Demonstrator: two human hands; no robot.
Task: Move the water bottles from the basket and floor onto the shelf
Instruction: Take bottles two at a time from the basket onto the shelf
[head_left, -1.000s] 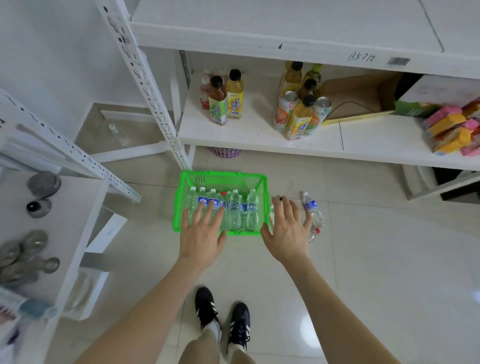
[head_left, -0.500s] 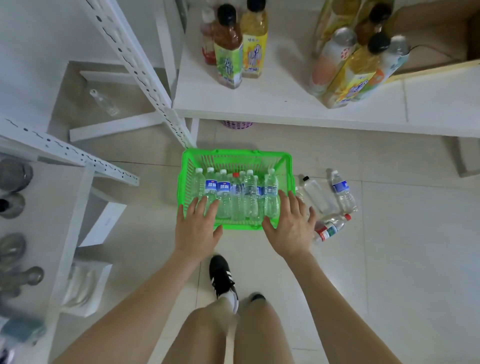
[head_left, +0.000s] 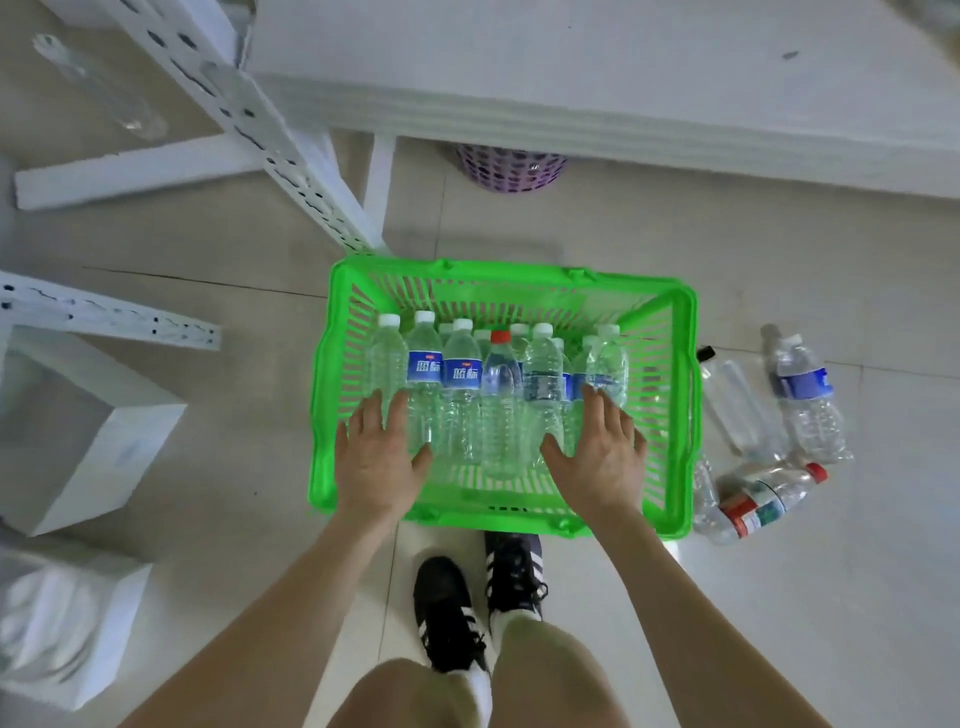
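Head view: the person had bent lower than a second ago. Left hand (head_left: 376, 462) and right hand (head_left: 597, 457) now reached into the green basket (head_left: 519, 270), both open, fingers spread, gripping nothing. Water bottles (head_left: 462, 384) stood inside the basket, loose bottles (head_left: 805, 405) lay on the floor to its right. None had reached the far shelf (head_left: 571, 78); first grab likely next.

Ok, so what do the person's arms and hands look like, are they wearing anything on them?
Both are bare as far as the picture shows: no sleeve covers the left arm or the right arm. The left hand and right hand wear no gloves, and no watch, ring or bracelet shows.
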